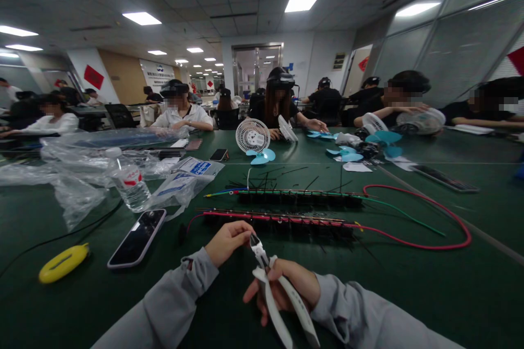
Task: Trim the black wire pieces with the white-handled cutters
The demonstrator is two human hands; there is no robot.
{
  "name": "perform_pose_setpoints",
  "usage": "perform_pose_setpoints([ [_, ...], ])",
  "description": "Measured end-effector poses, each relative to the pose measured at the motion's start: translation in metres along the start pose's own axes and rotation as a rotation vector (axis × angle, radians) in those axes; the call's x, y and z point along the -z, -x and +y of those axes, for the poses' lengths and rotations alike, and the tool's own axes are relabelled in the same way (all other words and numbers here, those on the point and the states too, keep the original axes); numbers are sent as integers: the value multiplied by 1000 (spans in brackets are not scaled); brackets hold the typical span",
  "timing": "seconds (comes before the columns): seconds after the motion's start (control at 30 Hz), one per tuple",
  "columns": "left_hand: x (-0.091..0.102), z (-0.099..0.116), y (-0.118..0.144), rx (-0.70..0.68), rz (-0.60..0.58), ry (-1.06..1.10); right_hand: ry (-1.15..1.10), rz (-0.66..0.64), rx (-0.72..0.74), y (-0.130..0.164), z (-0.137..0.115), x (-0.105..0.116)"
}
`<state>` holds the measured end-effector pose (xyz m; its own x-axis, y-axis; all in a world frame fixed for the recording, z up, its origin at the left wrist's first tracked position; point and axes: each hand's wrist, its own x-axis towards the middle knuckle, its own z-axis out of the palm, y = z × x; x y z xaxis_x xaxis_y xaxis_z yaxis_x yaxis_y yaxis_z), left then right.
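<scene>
A wide green desk (pixel 409 294) in a busy office carries the work, with other people seated along its far side. Near its front edge, the right hand (pixel 286 283) has its grip closed round the white handles of the cutters (pixel 270 283), tip pointing up toward the left hand (pixel 227 241), whose fingertips pinch together just beside the blades. Beyond lie two wire bundles (pixel 282 218), a phone (pixel 137 237), a water bottle (pixel 129 180) and small fans (pixel 252 136).
</scene>
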<state>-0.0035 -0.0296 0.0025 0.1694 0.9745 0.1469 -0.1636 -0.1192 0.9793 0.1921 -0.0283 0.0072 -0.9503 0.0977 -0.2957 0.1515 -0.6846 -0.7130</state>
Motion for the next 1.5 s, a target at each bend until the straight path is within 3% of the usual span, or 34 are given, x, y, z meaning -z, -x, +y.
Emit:
perform_pose_setpoints([
  [0.33, 0, 1, 1, -10, 1, 9, 3, -51, -54, 6, -8, -7],
  [0.87, 2, -3, -1, -1, -5, 13, -13, 1, -117, 1, -9, -2],
  [1.2, 1, -1, 0, -7, -12, 12, 26, 21, -91, -3, -3, 8],
  [1.4, 1, -1, 0, -5, 0, 7, -37, -62, 51, -2, -2, 2],
  [1.5, 2, -3, 0, -3, 8, 9, -49, -104, 4, 0, -1, -1],
])
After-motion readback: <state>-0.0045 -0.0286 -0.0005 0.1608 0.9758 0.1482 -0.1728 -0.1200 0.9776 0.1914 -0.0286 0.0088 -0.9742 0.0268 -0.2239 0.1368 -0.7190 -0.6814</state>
